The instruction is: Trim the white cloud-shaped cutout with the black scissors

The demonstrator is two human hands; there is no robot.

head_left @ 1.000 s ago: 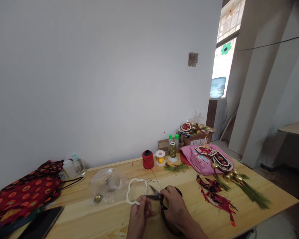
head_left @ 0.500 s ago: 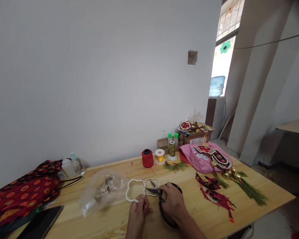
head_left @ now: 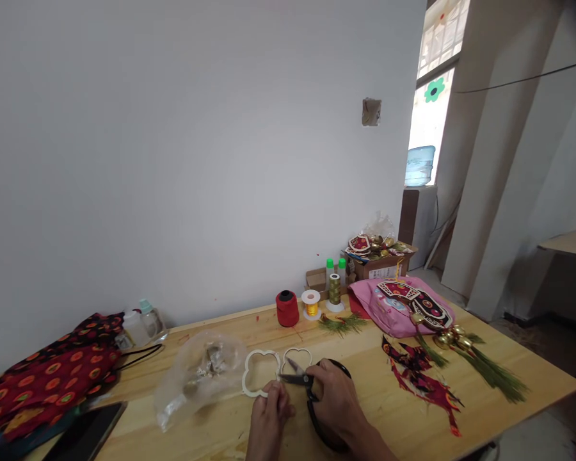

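My right hand (head_left: 338, 403) grips black scissors (head_left: 303, 379) whose blades are parted and point left. My left hand (head_left: 269, 410) sits just left of the blades with its fingers pinched together on something too small to make out. Both hands rest low on the wooden table (head_left: 509, 410), directly in front of two white clover-shaped frames (head_left: 262, 371) that lie flat.
A crumpled clear plastic bag (head_left: 196, 374) lies left of the frames. Red patterned cloth (head_left: 43, 378) and a dark phone (head_left: 84, 432) are at far left. Thread spools (head_left: 288, 307), a pink cloth (head_left: 388, 307), embroidered pieces and green tassels (head_left: 489, 371) fill the right side.
The plastic bag has shifted and stretched out to the left since one second ago. My hands and the scissors stay in nearly the same place by the frames.
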